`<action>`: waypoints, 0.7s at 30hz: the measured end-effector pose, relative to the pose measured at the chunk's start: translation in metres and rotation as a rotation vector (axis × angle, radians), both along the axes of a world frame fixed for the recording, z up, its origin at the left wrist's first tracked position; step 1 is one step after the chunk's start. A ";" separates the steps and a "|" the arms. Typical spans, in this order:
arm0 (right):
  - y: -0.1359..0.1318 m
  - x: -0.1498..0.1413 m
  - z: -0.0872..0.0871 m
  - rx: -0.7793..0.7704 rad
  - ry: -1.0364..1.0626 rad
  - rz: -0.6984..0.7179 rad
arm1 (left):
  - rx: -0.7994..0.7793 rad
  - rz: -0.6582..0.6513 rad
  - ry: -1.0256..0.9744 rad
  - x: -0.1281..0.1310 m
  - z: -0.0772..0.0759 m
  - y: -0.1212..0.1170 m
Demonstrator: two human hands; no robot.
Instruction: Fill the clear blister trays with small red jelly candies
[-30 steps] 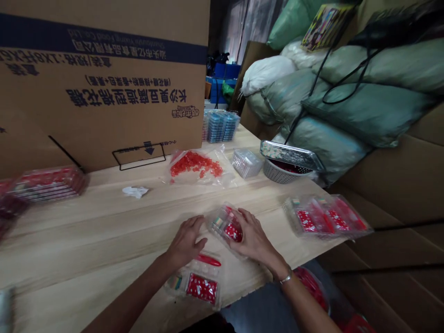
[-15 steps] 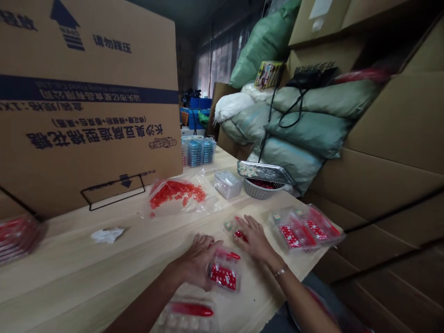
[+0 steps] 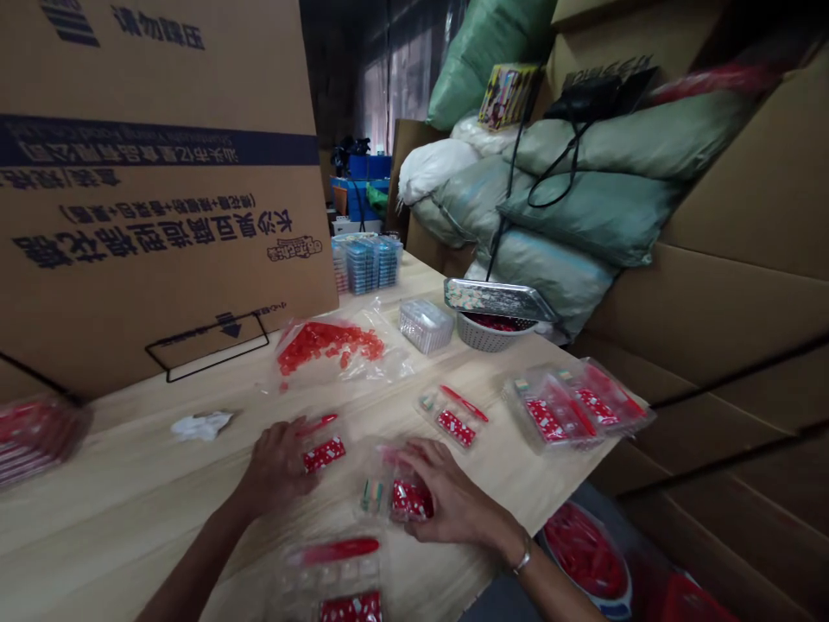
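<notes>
Although neither hand looks clamped, the right hand [image 3: 453, 494] lies cupped over a clear plastic tray [image 3: 369, 471], its fingers spread just behind a red-and-white printed sachet [image 3: 411, 499]. The view cannot settle whether it grips the tray or only steadies it flat. A striped candy strip [image 3: 371, 495] shows in the tray's near corner. The left hand [image 3: 278, 466] is half open, with its fingers loosely curled and nothing visibly in its hold. It rests just beside a loose printed sachet [image 3: 324, 454] and a slim red stick [image 3: 319, 423].

Around them, on a pale wooden table [image 3: 117, 466], more trays lie flat and apart, probably so that each stays within easy reach. A second filled tray [image 3: 453, 417] sits ahead of the hands, a third [image 3: 330, 574] lies nearer the body, and a heap of trays [image 3: 573, 406] sits to the right. Farther back are an open plastic bag of red pieces [image 3: 330, 344], a clear lidded box [image 3: 426, 326], and a perforated basket [image 3: 489, 335] with a metal tray [image 3: 498, 300] leaning across it. A large cardboard carton [image 3: 161, 199] stands along the table's far left edge.
</notes>
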State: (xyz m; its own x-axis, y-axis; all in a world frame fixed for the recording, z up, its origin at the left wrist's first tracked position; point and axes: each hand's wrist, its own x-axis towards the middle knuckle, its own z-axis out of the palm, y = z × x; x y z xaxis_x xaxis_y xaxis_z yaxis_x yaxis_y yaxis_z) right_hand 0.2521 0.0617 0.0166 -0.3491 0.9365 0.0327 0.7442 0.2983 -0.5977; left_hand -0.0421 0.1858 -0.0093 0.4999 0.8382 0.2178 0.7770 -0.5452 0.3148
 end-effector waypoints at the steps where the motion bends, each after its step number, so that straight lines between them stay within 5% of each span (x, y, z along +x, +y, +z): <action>1: 0.000 0.001 0.001 0.001 0.026 -0.014 | -0.011 0.001 0.016 -0.003 -0.005 0.001; 7: -0.046 0.037 0.007 0.058 -0.025 -0.164 | -0.128 -0.056 -0.003 0.005 -0.007 -0.010; 13: -0.103 0.105 -0.028 0.022 -0.264 -0.372 | -0.234 -0.057 0.048 0.023 -0.006 -0.008; 17: -0.100 0.122 -0.037 -0.060 -0.338 -0.342 | -0.286 -0.062 0.109 0.026 0.007 -0.013; 21: -0.086 0.107 -0.039 0.061 -0.366 -0.282 | -0.245 -0.073 0.063 0.001 0.019 -0.046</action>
State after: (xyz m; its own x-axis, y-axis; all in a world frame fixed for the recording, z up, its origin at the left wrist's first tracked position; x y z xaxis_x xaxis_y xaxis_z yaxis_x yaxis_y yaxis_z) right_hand 0.3590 -0.0242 -0.0220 -0.0798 0.9967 0.0132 0.9601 0.0805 -0.2677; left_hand -0.0411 0.1400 0.0095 0.5675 0.8231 -0.0206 0.7604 -0.5144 0.3965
